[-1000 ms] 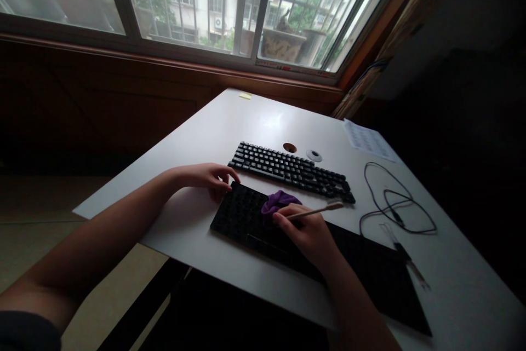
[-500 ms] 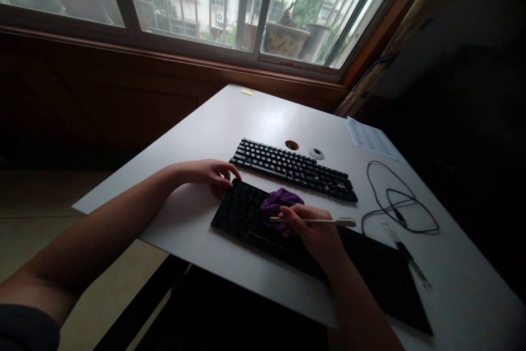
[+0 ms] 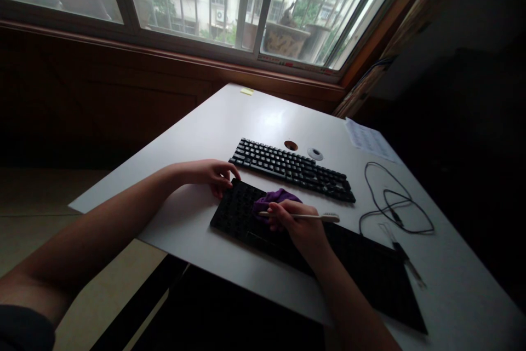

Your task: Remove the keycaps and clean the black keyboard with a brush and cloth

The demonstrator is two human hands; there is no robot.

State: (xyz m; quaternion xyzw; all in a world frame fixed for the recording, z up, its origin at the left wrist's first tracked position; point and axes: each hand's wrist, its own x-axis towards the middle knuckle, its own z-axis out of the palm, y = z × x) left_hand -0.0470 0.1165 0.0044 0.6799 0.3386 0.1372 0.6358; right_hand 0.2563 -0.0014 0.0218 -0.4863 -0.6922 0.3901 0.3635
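A long black keyboard base point(image 3: 390, 280) lies slanted along the table's near edge, its left part studded with small dark squares. At its upper left corner my left hand point(image 3: 216, 176) holds the edge with bent fingers. My right hand point(image 3: 302, 228) is over the middle of the base, closed round a bunched purple cloth point(image 3: 279, 196) pressed on its surface. The same hand also grips a pale toothbrush point(image 3: 302, 216), bristle end pointing right. My right hand and forearm hide part of the base. Just behind it lie black keycaps point(image 3: 287, 167) in keyboard rows.
On the white table point(image 3: 263, 113), a black cable point(image 3: 386, 197) is coiled at the right, near a slim tool with wire ends point(image 3: 400, 252). Printed paper point(image 3: 370, 137) lies at the far right edge. A round cable hole point(image 3: 291, 145) sits beside its grey cover point(image 3: 315, 154).
My right hand has slid a little left along the base with the cloth and toothbrush. My left hand stays at the corner. The view has shifted slightly.
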